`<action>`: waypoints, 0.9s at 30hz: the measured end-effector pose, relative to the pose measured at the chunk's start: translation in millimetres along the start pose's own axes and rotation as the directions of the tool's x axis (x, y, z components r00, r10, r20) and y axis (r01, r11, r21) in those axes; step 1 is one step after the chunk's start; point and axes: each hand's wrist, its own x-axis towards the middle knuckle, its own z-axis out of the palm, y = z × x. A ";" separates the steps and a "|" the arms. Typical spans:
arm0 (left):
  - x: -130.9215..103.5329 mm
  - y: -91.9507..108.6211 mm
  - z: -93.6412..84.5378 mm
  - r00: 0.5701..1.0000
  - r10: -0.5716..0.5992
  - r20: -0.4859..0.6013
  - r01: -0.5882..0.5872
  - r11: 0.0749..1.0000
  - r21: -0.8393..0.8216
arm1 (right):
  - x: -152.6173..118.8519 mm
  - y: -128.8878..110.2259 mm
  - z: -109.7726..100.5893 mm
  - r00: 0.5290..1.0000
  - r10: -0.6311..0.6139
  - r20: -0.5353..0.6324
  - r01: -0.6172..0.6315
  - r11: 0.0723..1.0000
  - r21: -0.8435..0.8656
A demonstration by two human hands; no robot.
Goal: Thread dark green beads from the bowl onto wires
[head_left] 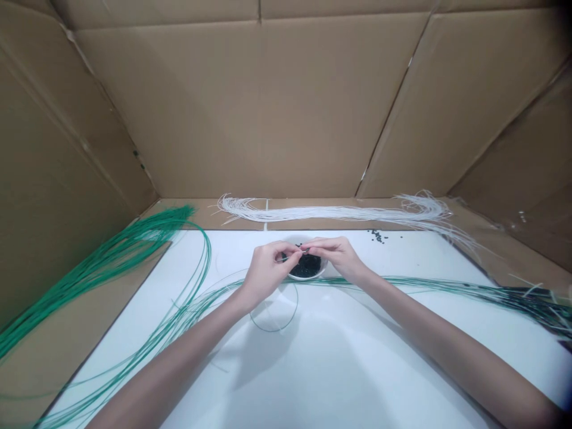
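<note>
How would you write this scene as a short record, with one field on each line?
Left hand: pinching a thin pale strand
Right hand: fingertips closed beside the strand; exact grip too small to tell
Below hands: round white bowl with small black pieces
Surface: flat white tabletop, long thin green strands across it
Far edge: bundle of thin white strands on brown cardboard
Left side: bundle of bright green strands
Right of bowl: loose black pieces
</note>
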 end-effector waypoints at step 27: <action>-0.4 -0.1 -0.7 0.989 0.146 -0.018 -0.137 0.961 0.240 | -4.0 -5.9 -2.3 0.888 -0.428 0.171 0.433 0.651 -0.624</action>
